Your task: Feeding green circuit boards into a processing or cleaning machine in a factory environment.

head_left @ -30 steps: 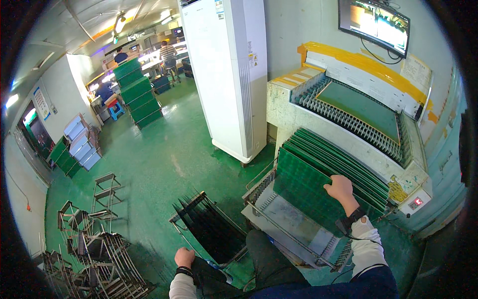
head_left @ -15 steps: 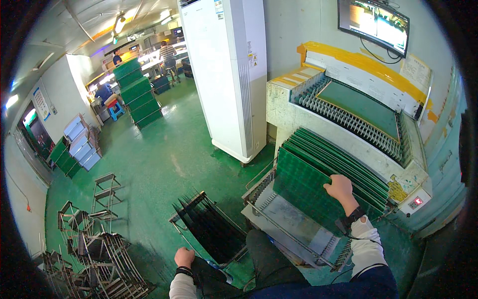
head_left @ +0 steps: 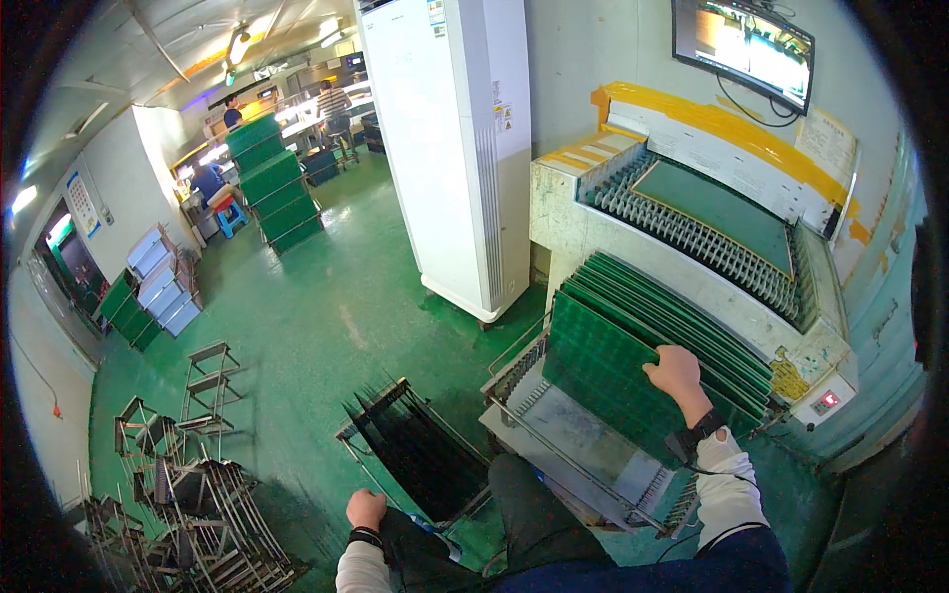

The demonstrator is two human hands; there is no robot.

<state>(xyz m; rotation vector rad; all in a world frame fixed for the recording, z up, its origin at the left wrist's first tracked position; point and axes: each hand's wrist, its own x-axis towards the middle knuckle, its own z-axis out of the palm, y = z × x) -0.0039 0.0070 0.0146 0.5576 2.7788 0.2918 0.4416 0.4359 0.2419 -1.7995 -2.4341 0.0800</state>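
Note:
My right hand [head_left: 675, 376] is closed over the top edge of the front green circuit board panel [head_left: 603, 381], thumb on the near face. That panel leans at the front of a row of similar green panels [head_left: 657, 301], which stand on edge in a metal slotted rack [head_left: 583, 450]. My left hand [head_left: 367, 509] rests by my left knee, fingers curled in, with nothing visible in it. Just beyond that hand, on the floor, a smaller rack [head_left: 415, 455] holds several dark thin sheets.
Behind the green panels stands a roller machine [head_left: 583, 222] with a green panel [head_left: 712, 212] lying on its rollers. A tall white cabinet unit [head_left: 455, 168] is beside it. Metal racks [head_left: 198, 504] are piled at the left. Stacked green panels [head_left: 272, 188] and several people are farther back.

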